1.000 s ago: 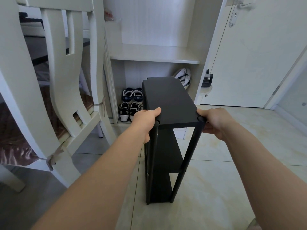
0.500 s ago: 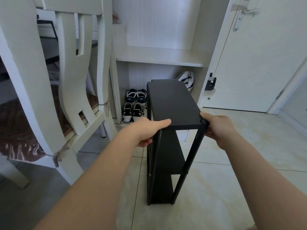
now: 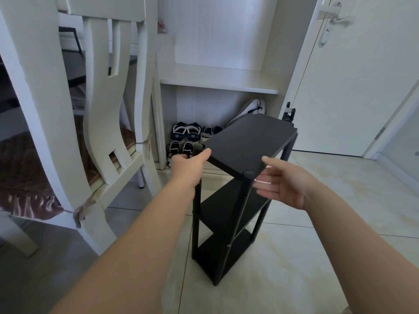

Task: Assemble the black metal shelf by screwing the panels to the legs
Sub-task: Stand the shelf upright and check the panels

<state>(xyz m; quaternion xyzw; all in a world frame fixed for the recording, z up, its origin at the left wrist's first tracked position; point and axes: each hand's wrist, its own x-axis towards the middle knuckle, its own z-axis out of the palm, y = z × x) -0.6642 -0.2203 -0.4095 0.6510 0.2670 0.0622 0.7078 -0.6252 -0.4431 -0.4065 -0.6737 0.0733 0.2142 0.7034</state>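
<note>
The black metal shelf [image 3: 247,146] stands upright on the tiled floor, with three panels on round black legs. It is turned at an angle, so its near corner leg [image 3: 240,214] points toward me. My left hand [image 3: 189,165] grips the top panel's left corner, thumb lying along the edge. My right hand [image 3: 283,182] is off the shelf, just right of the near corner, with its fingers spread and straight and nothing in it.
A white chair [image 3: 68,109] with a brown cushion stands close on the left. Behind the shelf is a white cabinet niche [image 3: 217,85] with several shoes [image 3: 186,137] on its floor. A white door [image 3: 353,75] is at the right. Pale tiles lie to the right.
The shelf has swung round, its far end moving right. My right hand let go of the near right corner and opened. My left hand still grips its corner.
</note>
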